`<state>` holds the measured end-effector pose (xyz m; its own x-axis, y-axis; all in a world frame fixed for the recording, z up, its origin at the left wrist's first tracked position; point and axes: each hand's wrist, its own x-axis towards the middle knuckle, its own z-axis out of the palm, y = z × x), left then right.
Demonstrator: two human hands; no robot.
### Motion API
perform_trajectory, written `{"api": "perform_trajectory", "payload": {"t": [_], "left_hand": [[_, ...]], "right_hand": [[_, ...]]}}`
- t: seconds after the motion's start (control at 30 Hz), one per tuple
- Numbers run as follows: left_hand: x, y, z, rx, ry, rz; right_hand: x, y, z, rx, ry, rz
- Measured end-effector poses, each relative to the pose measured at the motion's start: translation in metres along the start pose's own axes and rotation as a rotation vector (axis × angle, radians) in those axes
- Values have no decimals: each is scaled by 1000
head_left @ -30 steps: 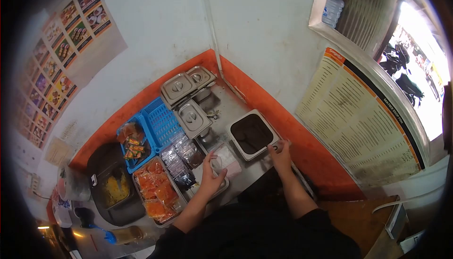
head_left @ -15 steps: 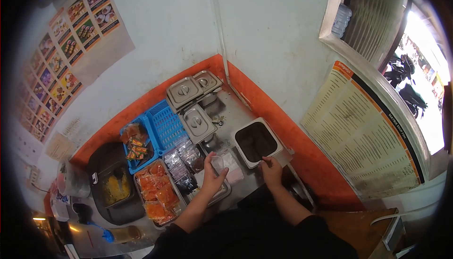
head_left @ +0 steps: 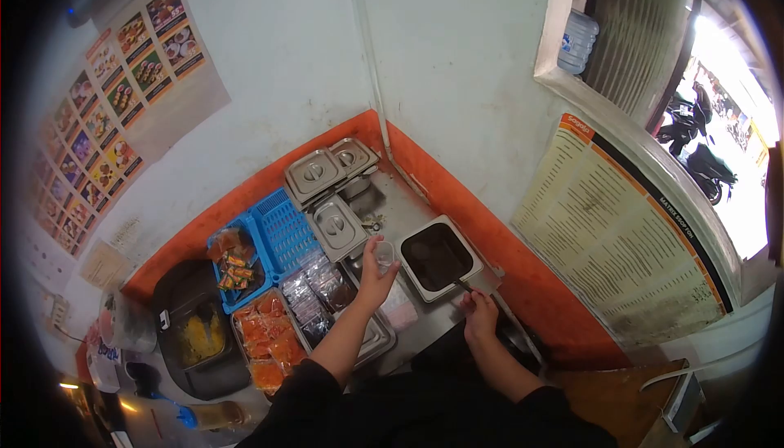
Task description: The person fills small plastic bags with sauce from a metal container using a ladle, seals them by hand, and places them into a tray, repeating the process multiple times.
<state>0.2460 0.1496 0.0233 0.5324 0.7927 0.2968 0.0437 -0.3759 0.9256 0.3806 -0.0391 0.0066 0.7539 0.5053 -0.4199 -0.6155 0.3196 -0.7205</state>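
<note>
My left hand holds a small clear plastic cup upright between thumb and fingers, just left of a steel pan. That square pan contains a dark brown sauce. At the pan's near edge, my right hand pinches the thin handle of a utensil; its other end is hidden in the dark sauce, so I cannot tell its kind. Lidded steel pans stand to the left of the sauce, beyond my left hand.
A blue basket and a tray of orange-filled packets stand on the left of the counter. Farther left are a black container with yellow food and a blue-capped bottle. An orange-banded wall closes off the back.
My left hand has moved up and right with the cup, closer to the sauce pan. The right hand has drawn back slightly toward me, and the utensil handle now shows at the rim.
</note>
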Motion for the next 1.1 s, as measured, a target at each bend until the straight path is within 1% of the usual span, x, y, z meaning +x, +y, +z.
{"api": "perform_trajectory", "payload": {"t": [0.03,0.07,0.1,0.13,0.2,0.23,0.27,0.3,0.33,0.37,0.4,0.43,0.5,0.53,0.6,0.67,0.7,0.73,0.77,0.8,0.83,0.9,0.93,0.97,1.0,1.03,1.07,1.1], "left_hand": [[4,-2,3,-1,-3,7],[8,-4,7,7,-22,-42],[12,-3,11,15,-41,-90],[15,5,14,14,-44,-82],[20,21,22,343,-2,137],[22,19,26,342,-2,144],[24,17,30,161,-40,104],[24,17,33,-20,-78,62],[25,17,37,-21,-81,66],[25,18,40,-89,-113,12],[26,19,42,-156,-145,-44],[29,2,47,-156,-146,-40],[41,-34,57,102,-193,120],[39,-16,56,103,-192,124],[30,19,54,-167,-158,-5],[31,26,54,-184,-169,-6],[32,31,53,-202,-180,-9],[32,36,53,-201,-179,-8],[32,41,53,-235,-169,-51],[31,43,52,-268,-159,-93],[32,42,52,-268,-158,-92],[34,34,54,-303,-156,-63],[37,15,58,-302,-155,-62],[43,-15,64,-186,-135,22],[46,-31,67,-69,-114,106],[43,-8,64,-69,-113,107],[37,15,59,-184,-111,-11],[33,33,56,-299,-109,-131]], "right_hand": [[6,2,-7,24,-16,-46],[13,3,-14,49,-33,-92],[15,-3,-15,53,-34,-99],[13,-14,-12,34,-57,-147],[4,-37,0,18,-82,-201],[-4,-52,9,13,-87,-249],[-9,-63,17,8,-91,-296],[-9,-69,19,11,-91,-300],[-8,-74,21,10,-136,-353],[-7,-80,23,9,-182,-405],[-11,-87,29,11,-181,-409],[-17,-94,37,12,-201,-407],[-30,-106,51,15,-222,-408],[-36,-110,58,-14,-234,-398],[-36,-110,59,-43,-248,-388],[-24,-100,49,-151,-286,-504],[-19,-97,46,-151,-288,-504],[-14,-96,43,-257,-302,-576],[-11,-93,40,-364,-316,-647],[-12,-92,39,-363,-318,-647],[-12,-91,39,-379,-322,-678],[-13,-90,38,-394,-328,-710],[-14,-91,38,-407,-379,-759],[-15,-92,38,-419,-430,-807],[-23,-97,42,-419,-430,-808],[-35,-106,49,-567,-454,-911],[-42,-111,53,-717,-477,-1013],[-44,-112,53,-717,-478,-1013]]}}
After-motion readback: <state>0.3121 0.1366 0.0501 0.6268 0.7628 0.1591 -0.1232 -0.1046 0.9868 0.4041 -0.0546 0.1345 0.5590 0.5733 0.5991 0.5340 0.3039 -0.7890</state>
